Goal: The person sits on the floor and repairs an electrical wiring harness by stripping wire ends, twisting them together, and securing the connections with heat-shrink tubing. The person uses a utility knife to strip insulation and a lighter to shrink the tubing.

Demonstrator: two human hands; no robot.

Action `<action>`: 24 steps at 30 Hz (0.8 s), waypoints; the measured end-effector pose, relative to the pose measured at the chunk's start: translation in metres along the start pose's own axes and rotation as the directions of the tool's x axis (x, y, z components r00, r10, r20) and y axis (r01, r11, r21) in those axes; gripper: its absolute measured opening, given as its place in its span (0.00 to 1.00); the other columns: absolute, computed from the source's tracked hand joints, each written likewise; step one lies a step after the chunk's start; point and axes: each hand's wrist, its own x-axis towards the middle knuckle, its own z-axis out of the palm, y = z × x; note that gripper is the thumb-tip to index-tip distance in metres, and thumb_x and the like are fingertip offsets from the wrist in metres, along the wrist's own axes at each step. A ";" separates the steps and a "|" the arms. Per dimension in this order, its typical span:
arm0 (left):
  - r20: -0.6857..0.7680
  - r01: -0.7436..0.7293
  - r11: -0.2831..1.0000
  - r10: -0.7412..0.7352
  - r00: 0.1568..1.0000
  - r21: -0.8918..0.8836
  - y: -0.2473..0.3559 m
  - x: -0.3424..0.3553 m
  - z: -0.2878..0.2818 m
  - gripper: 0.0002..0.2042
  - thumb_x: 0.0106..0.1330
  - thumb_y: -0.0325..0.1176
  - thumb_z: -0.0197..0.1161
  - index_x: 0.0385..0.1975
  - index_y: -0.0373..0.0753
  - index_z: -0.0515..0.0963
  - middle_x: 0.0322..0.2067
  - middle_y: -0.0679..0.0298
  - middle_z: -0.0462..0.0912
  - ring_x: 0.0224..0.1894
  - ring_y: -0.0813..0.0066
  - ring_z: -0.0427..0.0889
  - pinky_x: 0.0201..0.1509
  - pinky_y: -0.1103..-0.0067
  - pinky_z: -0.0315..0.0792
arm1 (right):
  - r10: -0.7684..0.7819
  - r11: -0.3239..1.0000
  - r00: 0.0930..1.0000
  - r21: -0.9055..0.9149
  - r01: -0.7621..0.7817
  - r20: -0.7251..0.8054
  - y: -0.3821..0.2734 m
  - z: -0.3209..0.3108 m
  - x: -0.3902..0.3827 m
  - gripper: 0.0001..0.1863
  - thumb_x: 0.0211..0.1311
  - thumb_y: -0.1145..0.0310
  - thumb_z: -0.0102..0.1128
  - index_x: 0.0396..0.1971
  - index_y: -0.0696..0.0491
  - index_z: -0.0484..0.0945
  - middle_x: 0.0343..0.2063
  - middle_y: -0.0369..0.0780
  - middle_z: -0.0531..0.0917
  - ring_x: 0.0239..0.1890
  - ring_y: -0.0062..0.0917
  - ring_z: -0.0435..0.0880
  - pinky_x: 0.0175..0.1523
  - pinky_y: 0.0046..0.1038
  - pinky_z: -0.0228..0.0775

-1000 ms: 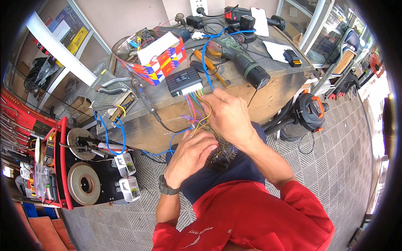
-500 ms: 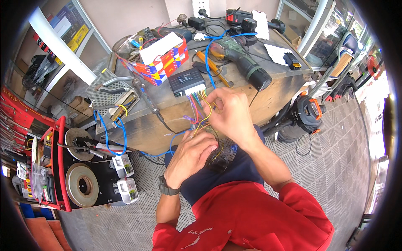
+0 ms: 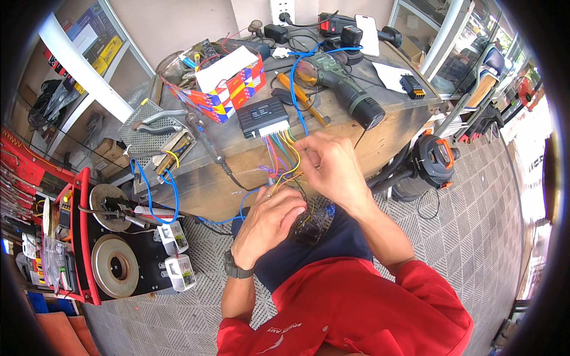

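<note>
A black electronic module with a white connector lies at the bench's front edge. From it a bundle of coloured wires runs down toward my lap. My left hand is closed around the lower part of these wires, its fingers curled and partly hiding them. My right hand is just right of the bundle, fingers bent in a pinch by the yellow wires; the fingertips are partly hidden. Between my hands and my lap hangs a clear plastic bag with dark contents.
Around the module on the bench are a soldering iron, a patterned cardboard box, an orange tool and a green power drill. A red tool cart stands left, a vacuum cleaner right.
My right hand has drawn down a little, away from the module's connector, with its fingers curled more tightly. My left hand stays almost in place on the wires.
</note>
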 end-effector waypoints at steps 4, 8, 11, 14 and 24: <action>-0.006 -0.006 1.000 0.006 1.000 0.003 0.000 -0.001 0.000 0.06 0.75 0.28 0.73 0.48 0.37 0.88 0.48 0.61 0.88 0.54 0.57 0.86 0.60 0.61 0.73 | 0.018 1.000 0.999 0.009 -0.018 0.041 -0.003 -0.003 -0.001 0.10 0.64 0.77 0.73 0.44 0.60 0.92 0.23 0.44 0.79 0.23 0.38 0.80 0.33 0.39 0.71; -0.019 -0.008 1.000 0.008 1.000 0.005 0.000 -0.001 -0.001 0.06 0.75 0.28 0.73 0.47 0.38 0.88 0.48 0.61 0.88 0.53 0.57 0.86 0.60 0.61 0.73 | 0.035 0.996 0.994 0.080 -0.043 0.102 -0.002 -0.009 -0.001 0.10 0.68 0.73 0.72 0.44 0.61 0.92 0.30 0.48 0.86 0.30 0.46 0.87 0.38 0.45 0.77; -0.025 0.000 1.000 0.000 1.000 -0.001 0.000 0.000 -0.002 0.05 0.75 0.28 0.73 0.47 0.37 0.88 0.47 0.61 0.89 0.54 0.56 0.86 0.60 0.61 0.74 | 0.034 0.995 0.985 0.091 -0.050 0.167 -0.001 -0.014 0.000 0.10 0.70 0.70 0.72 0.43 0.62 0.92 0.30 0.51 0.88 0.31 0.49 0.89 0.39 0.47 0.79; -0.030 0.006 1.000 -0.006 1.000 -0.002 0.002 0.000 -0.003 0.05 0.75 0.28 0.73 0.46 0.37 0.88 0.47 0.61 0.89 0.54 0.55 0.87 0.61 0.61 0.74 | 0.102 0.984 0.969 0.122 -0.132 0.224 0.001 -0.018 0.002 0.10 0.71 0.70 0.71 0.42 0.62 0.91 0.24 0.51 0.85 0.24 0.48 0.85 0.36 0.45 0.75; -0.025 0.105 0.992 -0.103 0.994 0.065 -0.003 -0.001 0.001 0.04 0.75 0.27 0.74 0.44 0.37 0.89 0.47 0.63 0.90 0.51 0.58 0.87 0.59 0.63 0.72 | 0.125 0.900 0.968 0.386 -0.204 0.219 0.012 -0.015 0.007 0.09 0.69 0.71 0.69 0.35 0.62 0.86 0.17 0.48 0.82 0.18 0.34 0.83 0.31 0.39 0.71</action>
